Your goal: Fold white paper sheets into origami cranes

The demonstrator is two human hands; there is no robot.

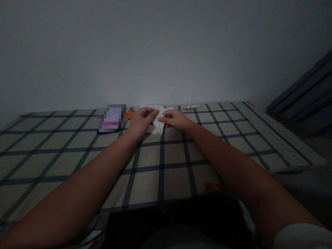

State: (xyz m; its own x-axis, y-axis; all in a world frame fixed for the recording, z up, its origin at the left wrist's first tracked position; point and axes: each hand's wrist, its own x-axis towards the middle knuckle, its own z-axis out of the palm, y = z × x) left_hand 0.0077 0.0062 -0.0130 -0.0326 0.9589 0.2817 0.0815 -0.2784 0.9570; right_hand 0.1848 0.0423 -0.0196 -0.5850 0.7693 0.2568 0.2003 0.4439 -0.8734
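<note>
Both my arms reach forward over a checked cloth (160, 162). My left hand (141, 121) and my right hand (176, 119) meet at a folded white paper piece (158, 127) with a pointed lower tip. Each hand pinches the paper with closed fingertips, left from the left side, right from the right. More white paper (153, 108) lies flat just behind the hands.
A phone (111, 121) with a lit screen lies left of my left hand. A small folded white paper figure (190, 106) stands near the wall at the back. An orange print (129, 114) shows on the cloth. A dark cushion edge (306, 93) rises at right.
</note>
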